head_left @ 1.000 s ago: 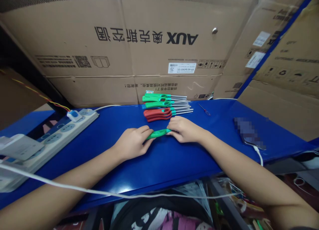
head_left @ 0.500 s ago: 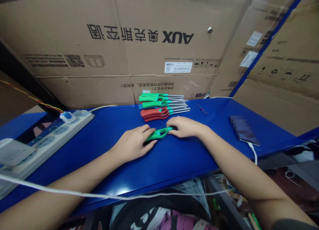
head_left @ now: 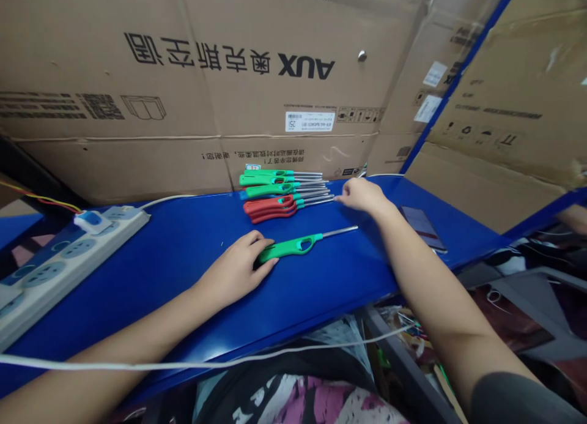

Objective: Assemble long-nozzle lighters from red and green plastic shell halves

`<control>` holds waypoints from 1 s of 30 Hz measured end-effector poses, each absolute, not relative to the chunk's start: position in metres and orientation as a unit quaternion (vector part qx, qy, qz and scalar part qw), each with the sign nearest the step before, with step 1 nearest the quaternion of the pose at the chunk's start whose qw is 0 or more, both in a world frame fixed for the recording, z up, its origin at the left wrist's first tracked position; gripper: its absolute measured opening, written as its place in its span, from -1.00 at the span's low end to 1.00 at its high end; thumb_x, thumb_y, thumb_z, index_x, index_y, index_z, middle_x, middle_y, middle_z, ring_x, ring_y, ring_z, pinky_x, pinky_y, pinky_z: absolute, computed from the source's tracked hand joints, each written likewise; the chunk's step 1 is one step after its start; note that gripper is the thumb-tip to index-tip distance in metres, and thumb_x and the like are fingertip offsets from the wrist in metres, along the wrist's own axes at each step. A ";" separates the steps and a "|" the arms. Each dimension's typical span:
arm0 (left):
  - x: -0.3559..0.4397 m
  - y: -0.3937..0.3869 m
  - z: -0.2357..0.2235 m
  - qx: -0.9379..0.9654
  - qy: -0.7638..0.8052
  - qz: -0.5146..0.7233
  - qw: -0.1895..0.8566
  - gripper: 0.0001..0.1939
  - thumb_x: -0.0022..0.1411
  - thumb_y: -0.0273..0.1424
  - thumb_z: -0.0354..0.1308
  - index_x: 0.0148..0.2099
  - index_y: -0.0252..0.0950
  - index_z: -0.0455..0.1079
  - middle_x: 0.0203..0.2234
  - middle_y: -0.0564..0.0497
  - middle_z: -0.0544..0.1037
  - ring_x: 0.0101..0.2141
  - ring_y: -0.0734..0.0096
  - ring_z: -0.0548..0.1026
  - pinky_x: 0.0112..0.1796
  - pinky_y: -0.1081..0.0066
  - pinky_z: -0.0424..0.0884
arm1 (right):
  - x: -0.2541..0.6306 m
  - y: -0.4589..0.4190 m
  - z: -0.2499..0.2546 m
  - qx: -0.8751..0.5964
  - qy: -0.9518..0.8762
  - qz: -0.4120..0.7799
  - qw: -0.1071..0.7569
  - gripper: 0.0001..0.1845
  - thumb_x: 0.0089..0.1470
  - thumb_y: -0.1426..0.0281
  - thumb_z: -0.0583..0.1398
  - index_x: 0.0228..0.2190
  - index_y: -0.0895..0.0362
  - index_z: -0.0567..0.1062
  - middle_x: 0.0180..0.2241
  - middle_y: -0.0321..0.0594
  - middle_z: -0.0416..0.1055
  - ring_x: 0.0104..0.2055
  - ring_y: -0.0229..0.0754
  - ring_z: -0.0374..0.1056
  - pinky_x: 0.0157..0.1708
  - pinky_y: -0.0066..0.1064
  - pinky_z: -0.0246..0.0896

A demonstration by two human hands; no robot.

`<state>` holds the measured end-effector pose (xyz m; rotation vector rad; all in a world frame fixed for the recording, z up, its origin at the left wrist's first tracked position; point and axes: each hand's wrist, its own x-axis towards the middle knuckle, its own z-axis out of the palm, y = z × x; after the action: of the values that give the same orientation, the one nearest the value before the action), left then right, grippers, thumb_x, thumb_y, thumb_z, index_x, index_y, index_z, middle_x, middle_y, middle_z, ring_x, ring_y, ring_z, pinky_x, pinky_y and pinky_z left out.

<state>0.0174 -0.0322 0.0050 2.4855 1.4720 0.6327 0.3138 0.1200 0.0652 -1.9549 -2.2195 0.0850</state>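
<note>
My left hand is closed around the rear of a green long-necked lighter, whose metal tube points right over the blue table. My right hand is at the back, its fingers bent together beside the tube tips of a stack of lighters. Whatever those fingers hold is hidden; the small screwdriver seen earlier is out of sight there. In the stack, red lighters lie in front and green lighters behind, all with tubes pointing right.
A white power strip with a blue-and-white plug lies at the left. A phone rests on the blue table at the right. Cardboard walls the back. A white cable crosses in front of me.
My right hand has let go of the green lighter's tube and moved right and back, to where the screwdriver lay. My left hand still holds the lighter. The view has shifted rightward.
</note>
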 end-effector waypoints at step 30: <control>0.026 -0.044 -0.004 0.860 0.441 0.242 0.089 -0.64 0.38 -0.40 0.07 0.17 -0.36 0.37 -0.05 -0.20 0.50 -0.01 0.12 0.45 0.05 0.16 0.43 | 0.180 0.063 0.074 -0.258 -0.724 0.336 0.545 -0.67 0.17 0.09 0.20 -0.15 0.04 0.42 -0.59 -0.43 0.22 -0.62 -0.31 0.20 -0.56 -0.41 0.23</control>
<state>0.0262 -0.0444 -0.0041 2.5592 1.3115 0.7194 0.1803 0.0633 0.0740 -0.6116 -1.7179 0.7965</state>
